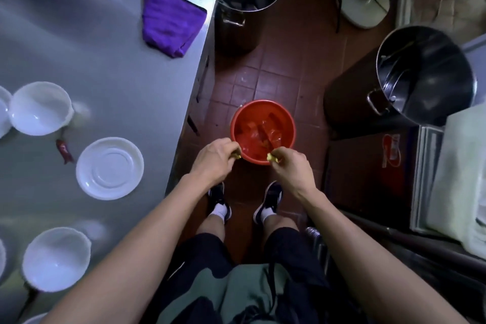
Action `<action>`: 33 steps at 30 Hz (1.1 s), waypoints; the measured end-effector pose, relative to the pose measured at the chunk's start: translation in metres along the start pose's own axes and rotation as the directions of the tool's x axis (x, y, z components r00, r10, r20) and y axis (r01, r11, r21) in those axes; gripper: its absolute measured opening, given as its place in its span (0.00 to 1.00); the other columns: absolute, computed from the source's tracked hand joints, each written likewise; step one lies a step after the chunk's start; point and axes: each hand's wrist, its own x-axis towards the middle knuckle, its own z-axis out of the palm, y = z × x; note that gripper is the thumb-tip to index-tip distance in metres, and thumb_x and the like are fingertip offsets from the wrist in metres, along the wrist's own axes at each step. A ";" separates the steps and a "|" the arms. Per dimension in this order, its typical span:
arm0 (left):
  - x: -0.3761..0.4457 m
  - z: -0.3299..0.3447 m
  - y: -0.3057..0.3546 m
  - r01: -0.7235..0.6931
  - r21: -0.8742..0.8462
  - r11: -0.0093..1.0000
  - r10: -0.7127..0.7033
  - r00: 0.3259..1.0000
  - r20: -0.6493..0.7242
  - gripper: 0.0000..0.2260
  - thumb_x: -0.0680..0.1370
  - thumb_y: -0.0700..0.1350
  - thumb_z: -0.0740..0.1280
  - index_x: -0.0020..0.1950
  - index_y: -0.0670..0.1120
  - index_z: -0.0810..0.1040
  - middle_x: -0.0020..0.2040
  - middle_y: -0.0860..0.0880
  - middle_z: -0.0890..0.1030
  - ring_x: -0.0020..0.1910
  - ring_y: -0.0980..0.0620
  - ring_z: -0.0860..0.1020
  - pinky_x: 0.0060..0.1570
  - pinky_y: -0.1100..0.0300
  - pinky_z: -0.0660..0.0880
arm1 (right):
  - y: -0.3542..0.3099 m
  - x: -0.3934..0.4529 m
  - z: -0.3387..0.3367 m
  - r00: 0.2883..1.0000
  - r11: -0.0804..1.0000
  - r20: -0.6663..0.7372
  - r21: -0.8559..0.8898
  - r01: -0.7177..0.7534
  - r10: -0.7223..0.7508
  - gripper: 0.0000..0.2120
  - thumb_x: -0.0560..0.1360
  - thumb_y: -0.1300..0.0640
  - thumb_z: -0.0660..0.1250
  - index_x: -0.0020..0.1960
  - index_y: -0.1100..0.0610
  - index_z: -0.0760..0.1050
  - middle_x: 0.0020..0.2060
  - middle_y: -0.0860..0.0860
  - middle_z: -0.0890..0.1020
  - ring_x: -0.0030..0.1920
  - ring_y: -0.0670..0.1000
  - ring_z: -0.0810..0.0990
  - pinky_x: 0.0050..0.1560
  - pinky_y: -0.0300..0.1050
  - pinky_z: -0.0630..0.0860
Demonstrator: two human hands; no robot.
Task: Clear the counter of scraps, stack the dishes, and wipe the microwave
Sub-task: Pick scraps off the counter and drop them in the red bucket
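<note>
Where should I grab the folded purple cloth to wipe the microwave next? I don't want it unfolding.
Take the folded purple cloth at its thick bunched end nearest the steel counter edge, coming from above, since the layers gather there. Both hands are now busy with yellow scraps.

The light is dim and cool, with a bluish-violet tint. The steel counter [110, 60] gives a soft, broad glare. The floor [289, 66] lies in deep shadow. Wide-angle distortion bends the edges, and the bowls [39, 108] at left look blurred.
</note>
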 end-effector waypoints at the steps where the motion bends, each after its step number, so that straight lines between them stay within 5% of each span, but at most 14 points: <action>1: 0.004 0.004 0.000 0.004 -0.006 1.000 -0.004 1.000 0.012 0.06 0.76 0.41 0.70 0.50 0.50 0.80 0.47 0.52 0.79 0.51 0.49 0.78 0.49 0.53 0.77 | 0.006 0.004 0.001 1.000 1.000 0.011 0.006 -0.022 0.022 0.10 0.77 0.51 0.69 0.56 0.52 0.81 0.50 0.49 0.84 0.51 0.52 0.82 0.51 0.52 0.79; 20: 0.123 0.136 0.016 0.206 -0.046 0.977 -0.193 0.960 0.204 0.07 0.76 0.42 0.70 0.51 0.53 0.79 0.49 0.54 0.79 0.50 0.48 0.78 0.51 0.50 0.77 | 0.140 0.106 0.047 0.948 0.986 0.276 0.014 -0.169 0.159 0.09 0.74 0.54 0.67 0.53 0.51 0.80 0.47 0.51 0.85 0.49 0.56 0.82 0.48 0.50 0.78; 33: 0.218 0.232 -0.065 0.198 -0.064 0.978 -0.180 0.960 0.216 0.07 0.76 0.41 0.70 0.50 0.53 0.80 0.45 0.55 0.77 0.47 0.51 0.77 0.49 0.55 0.75 | 0.217 0.204 0.138 0.904 0.971 0.368 0.018 -0.240 0.217 0.09 0.76 0.53 0.68 0.56 0.50 0.80 0.51 0.51 0.85 0.53 0.57 0.82 0.54 0.53 0.79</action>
